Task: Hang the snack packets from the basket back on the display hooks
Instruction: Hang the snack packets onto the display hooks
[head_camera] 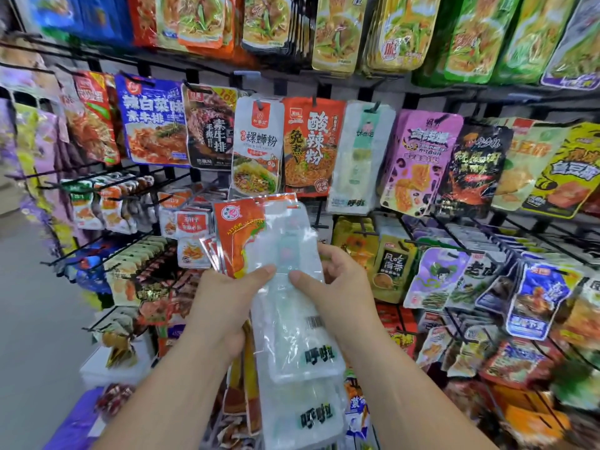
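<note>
Fingers point(264, 273) of left hand point(224, 300) and right hand point(344, 287) were curled round two translucent white packets point(292, 319); several orange packets point(238, 241) were fanned behind.

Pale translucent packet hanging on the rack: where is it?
Head view, middle row, right of centre: the pale translucent packet hangs between the red noodle packet and the purple packet, above the right hand.

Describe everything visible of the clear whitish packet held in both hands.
The clear packet is a long, glossy, translucent whitish plastic pouch with a faint green-and-pink strip down its middle, a barcode and bold black characters near its lower end. It stands roughly upright before the display rack, overlapping an orange packet. The left hand and right hand pinch it mid-length, thumbs on its front.
</note>
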The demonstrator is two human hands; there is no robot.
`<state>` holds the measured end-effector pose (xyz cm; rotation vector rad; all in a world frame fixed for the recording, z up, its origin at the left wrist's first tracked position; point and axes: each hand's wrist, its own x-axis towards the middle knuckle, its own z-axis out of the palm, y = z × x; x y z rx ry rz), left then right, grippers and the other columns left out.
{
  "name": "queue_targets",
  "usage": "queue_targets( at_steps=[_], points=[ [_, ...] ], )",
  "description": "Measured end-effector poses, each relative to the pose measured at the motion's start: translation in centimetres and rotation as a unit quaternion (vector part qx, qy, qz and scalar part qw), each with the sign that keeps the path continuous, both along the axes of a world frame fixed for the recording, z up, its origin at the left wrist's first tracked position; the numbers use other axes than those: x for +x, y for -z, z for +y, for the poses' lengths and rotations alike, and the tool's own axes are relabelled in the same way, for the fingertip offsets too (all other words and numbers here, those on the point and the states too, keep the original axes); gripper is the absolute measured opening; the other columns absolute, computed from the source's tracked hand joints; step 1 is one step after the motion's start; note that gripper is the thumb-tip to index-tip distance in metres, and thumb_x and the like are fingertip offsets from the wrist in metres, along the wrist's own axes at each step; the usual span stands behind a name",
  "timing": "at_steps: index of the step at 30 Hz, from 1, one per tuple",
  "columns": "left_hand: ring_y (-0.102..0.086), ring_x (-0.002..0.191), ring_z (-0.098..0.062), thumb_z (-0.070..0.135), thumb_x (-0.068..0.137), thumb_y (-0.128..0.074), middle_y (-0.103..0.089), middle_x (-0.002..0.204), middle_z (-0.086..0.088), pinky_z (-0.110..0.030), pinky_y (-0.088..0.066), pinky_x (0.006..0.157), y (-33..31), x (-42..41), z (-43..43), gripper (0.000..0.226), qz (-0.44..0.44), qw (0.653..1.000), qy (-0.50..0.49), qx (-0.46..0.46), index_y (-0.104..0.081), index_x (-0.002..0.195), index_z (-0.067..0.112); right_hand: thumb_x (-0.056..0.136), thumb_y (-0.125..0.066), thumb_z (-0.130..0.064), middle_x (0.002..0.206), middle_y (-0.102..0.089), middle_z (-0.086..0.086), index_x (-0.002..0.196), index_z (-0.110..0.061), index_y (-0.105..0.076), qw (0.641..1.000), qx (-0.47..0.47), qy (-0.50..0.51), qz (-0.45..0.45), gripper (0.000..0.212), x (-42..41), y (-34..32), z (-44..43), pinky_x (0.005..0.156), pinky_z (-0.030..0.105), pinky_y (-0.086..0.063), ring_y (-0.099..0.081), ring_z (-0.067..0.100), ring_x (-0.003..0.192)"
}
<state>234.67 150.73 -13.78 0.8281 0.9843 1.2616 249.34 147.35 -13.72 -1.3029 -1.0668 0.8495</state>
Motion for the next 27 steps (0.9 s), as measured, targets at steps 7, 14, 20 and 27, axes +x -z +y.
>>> queue_targets(
  at_steps=[7, 14, 20, 27],
  points=[
    [-0.078, 0.083, -0.036, 0.001, 0.086, -0.079, -0.080, 0.093, -0.018, -0.047, -0.062, 0.079, -0.2, -0.1, 0.1, 0.012, 0.007, 1.000, 0.012, 0.012, -0.077, 0.098, -0.001, 0.099, -0.067, -0.008, 0.105, -0.079, 0.001, 0.116, -0.026, -0.071, 0.999, 0.014, -0.026, 0.018, 0.025, 1.4, 0.3, 0.1, 0.082, 0.050, -0.063, -0.078, 0.026, 0.092],
    [-0.079, 0.079, -0.033, -0.003, 0.084, -0.080, -0.080, 0.089, -0.017, -0.046, -0.063, 0.077, 0.2, 0.2, 0.5, 0.012, 0.033, 0.999, -0.014, 0.024, -0.076, 0.095, -0.002, 0.097, -0.069, -0.007, 0.103, -0.080, 0.000, 0.111, -0.023, -0.071, 1.000, 0.008, -0.012, 0.026, 0.022, 2.0, 0.4, 0.2, 0.082, 0.049, -0.063, -0.078, 0.024, 0.091],
    [-0.078, 0.080, -0.034, -0.002, 0.085, -0.081, -0.080, 0.090, -0.015, -0.047, -0.063, 0.078, 0.5, 0.3, 0.7, 0.011, 0.039, 0.999, -0.018, 0.028, -0.077, 0.095, -0.001, 0.093, -0.075, -0.010, 0.099, -0.080, -0.004, 0.108, -0.023, -0.073, 0.999, 0.003, 0.053, 0.005, 0.020, 3.0, 0.9, 0.8, 0.083, 0.044, -0.062, -0.076, 0.017, 0.091],
    [-0.076, 0.086, -0.041, -0.001, 0.084, -0.082, -0.080, 0.088, -0.016, -0.060, -0.062, 0.083, 0.9, -0.2, 1.3, 0.007, 0.054, 0.997, -0.037, 0.026, -0.077, 0.086, 0.004, 0.090, -0.077, -0.018, 0.088, -0.077, 0.001, 0.093, -0.022, -0.075, 0.985, 0.015, 0.136, -0.106, 0.005, 5.3, -0.7, -0.3, 0.078, 0.052, -0.061, -0.074, 0.025, 0.083]
  ],
)
